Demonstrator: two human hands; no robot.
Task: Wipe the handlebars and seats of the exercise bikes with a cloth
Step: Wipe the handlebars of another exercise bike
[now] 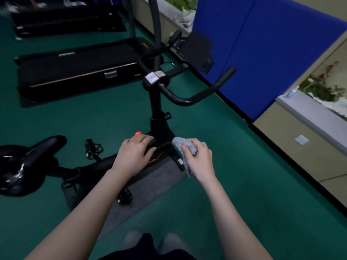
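From the head view, the right hand (200, 159) grips a bunched grey cloth (181, 145), while the left hand (134, 153) hangs loose-fingered above the exercise bike (159, 126) frame, holding nothing. The handlebar (199, 94) lies ahead and above, its near bar running forward-right, closer to the cloth hand; the seat (28, 162) sits far left

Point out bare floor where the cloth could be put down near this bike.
Open green carpet lies right of the grey mat, up to the blue partition. Another bare strip runs between the treadmill and the seat. Around the pedals and frame it is crowded.
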